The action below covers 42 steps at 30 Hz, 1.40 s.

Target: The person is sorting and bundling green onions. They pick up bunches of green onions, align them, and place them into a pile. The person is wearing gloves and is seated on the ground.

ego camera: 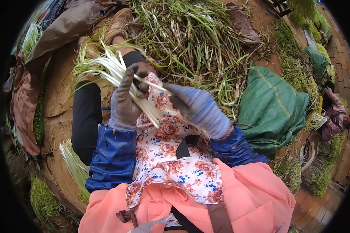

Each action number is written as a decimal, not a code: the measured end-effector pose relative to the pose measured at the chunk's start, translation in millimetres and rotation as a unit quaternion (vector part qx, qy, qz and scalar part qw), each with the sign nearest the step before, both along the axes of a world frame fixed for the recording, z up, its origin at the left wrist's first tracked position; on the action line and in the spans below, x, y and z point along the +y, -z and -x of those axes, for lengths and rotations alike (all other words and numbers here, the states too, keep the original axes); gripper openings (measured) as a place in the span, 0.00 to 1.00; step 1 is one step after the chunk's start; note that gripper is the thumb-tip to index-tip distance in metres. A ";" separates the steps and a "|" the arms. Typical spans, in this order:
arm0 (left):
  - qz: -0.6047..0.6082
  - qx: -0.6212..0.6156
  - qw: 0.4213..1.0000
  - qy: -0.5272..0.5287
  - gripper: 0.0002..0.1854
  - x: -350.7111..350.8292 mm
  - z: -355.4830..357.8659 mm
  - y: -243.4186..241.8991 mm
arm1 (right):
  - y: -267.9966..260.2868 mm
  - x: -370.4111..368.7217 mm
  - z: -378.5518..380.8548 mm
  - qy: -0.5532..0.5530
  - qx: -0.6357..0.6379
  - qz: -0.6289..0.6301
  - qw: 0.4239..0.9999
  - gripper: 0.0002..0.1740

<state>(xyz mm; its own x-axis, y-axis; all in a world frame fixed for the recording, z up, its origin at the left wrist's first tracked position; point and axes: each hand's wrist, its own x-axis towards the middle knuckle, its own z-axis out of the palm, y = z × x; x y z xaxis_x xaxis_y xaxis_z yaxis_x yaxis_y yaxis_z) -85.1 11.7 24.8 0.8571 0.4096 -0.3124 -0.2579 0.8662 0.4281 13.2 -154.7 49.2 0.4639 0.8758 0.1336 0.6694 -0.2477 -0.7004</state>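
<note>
My left hand point(127, 99), in a dirty grey work glove, is closed around a bundle of white-stemmed green stalks point(112, 65). Their leafy ends fan out beyond the thumb, and the pale cut-looking ends point(150, 112) point down over my lap, slightly blurred. Between the two hands runs a single white stalk point(153, 85). Its near end lies in the fingers of my right hand point(199, 106), which wears a blue striped glove with a grey palm. Beneath both hands spreads a floral apron point(175, 145).
A heap of loose green leaves and stalks point(192, 43) lies ahead. To the right is a green woven sack point(274, 107). Bundled pale stalks point(74, 166) rest at my left beside my knee. Another person point(334, 113) works at far right, near more green piles point(293, 58).
</note>
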 end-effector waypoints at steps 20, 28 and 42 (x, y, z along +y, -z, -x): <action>-0.115 0.096 0.977 -0.154 0.17 35.8 24.2 -14.2 | 114.8 19.7 -273.4 0.336 0.038 0.237 0.911 0.21; -0.184 -0.013 0.945 -0.269 0.15 67.1 2.6 -48.7 | 125.3 -12.2 -224.2 0.119 -0.165 0.441 0.874 0.27; -0.113 0.110 0.974 -0.162 0.15 23.8 10.9 -20.6 | 103.7 2.3 -264.5 0.191 -0.238 0.466 0.831 0.23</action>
<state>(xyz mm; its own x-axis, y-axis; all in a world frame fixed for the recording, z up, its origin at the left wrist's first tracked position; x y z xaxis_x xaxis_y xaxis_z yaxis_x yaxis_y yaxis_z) -96.0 35.6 45.4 0.5947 0.7262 -0.3448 -0.3822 0.6328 0.6734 277.7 -152.4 -54.6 0.8203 0.5029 -0.2726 0.5636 -0.7918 0.2353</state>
